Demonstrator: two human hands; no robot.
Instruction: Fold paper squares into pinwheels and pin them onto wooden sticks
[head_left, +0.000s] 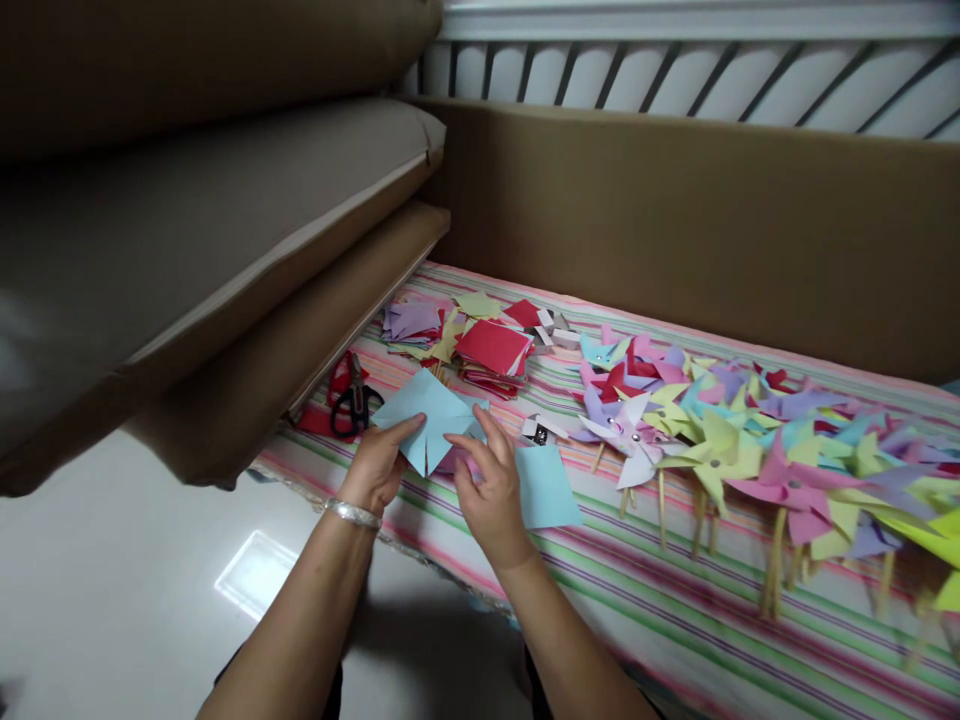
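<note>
A light blue paper square [431,405] with slits cut in from its corners is pinched along its left side by my left hand [381,460], which wears a silver bangle. My right hand [489,480] is at the paper's right corner, its bent fingers on the sheet; its exact grip is partly hidden. Beneath my right wrist lies another light blue sheet [549,488]. Some purple paper shows under the held square. Black-handled scissors [355,405] rest on red paper [319,422] just left of my left hand.
Stacks of red paper [493,348] and purple paper [412,320] lie behind the hands. Finished paper pinwheels [712,450] on sticks crowd the right of the striped cloth [600,560]. Large brown cushions [300,290] lean in from the left. A brown panel [675,230] stands behind.
</note>
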